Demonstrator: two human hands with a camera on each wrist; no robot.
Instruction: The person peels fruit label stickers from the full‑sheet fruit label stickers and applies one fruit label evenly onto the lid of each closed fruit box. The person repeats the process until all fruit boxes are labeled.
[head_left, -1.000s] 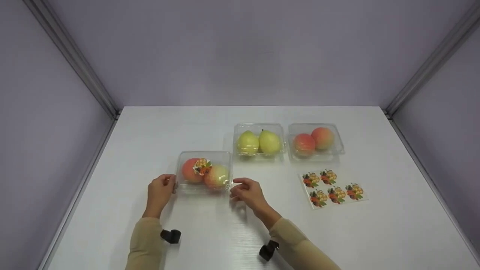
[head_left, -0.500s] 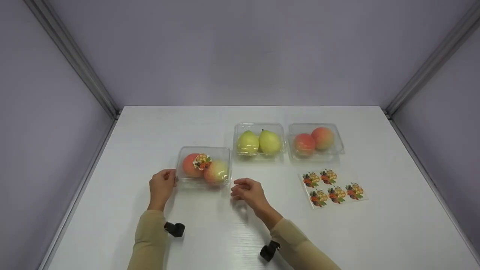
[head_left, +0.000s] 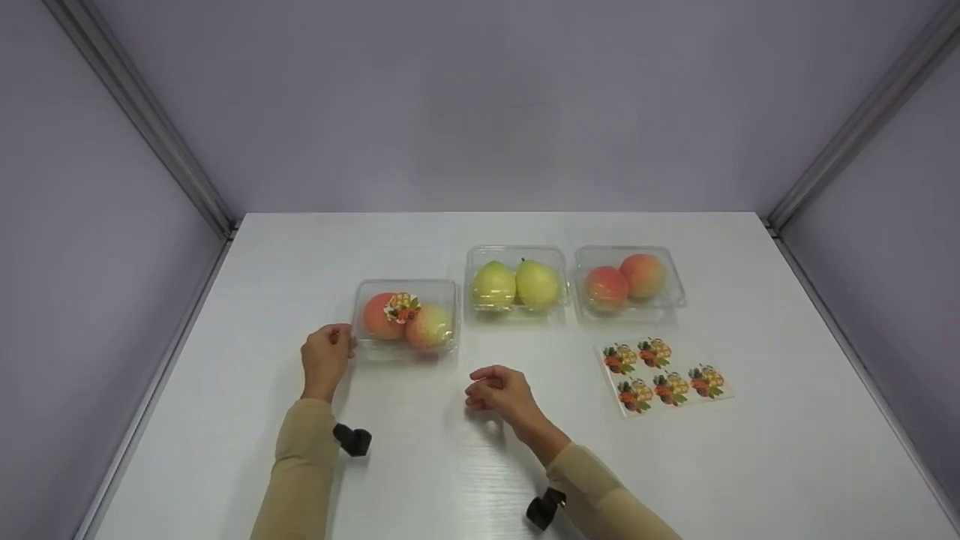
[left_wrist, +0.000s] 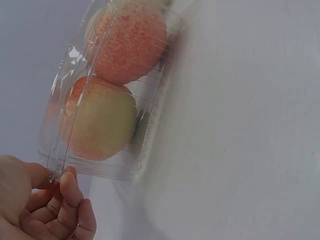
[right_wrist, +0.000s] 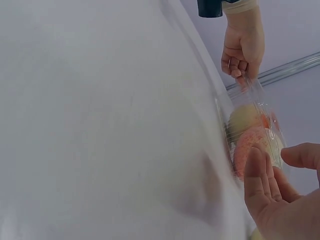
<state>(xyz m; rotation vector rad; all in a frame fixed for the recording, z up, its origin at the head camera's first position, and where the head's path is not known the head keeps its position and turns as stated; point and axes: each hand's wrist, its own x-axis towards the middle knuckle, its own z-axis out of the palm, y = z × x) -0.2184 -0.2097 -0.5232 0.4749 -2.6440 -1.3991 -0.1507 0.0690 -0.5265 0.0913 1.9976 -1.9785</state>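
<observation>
My left hand pinches the left rim of a clear plastic clamshell box between thumb and fingers, as the left wrist view also shows. Inside the box lie two peaches, one redder and one paler yellow. A round sticker printed with fruit is on the lid. In front of the box's right corner, my right hand hovers over the table with its fingers loosely bent and nothing in them. Its shadow falls on the tabletop just below.
Behind and to the right stands a clear box with two pears, and beside it another with two peaches. A sheet of round fruit stickers lies at the right. Grey walls enclose the white table.
My left hand has slid the stickered box away from me, toward the back of the table and nearly level with the pear box. My right hand has drawn back slightly from it.
</observation>
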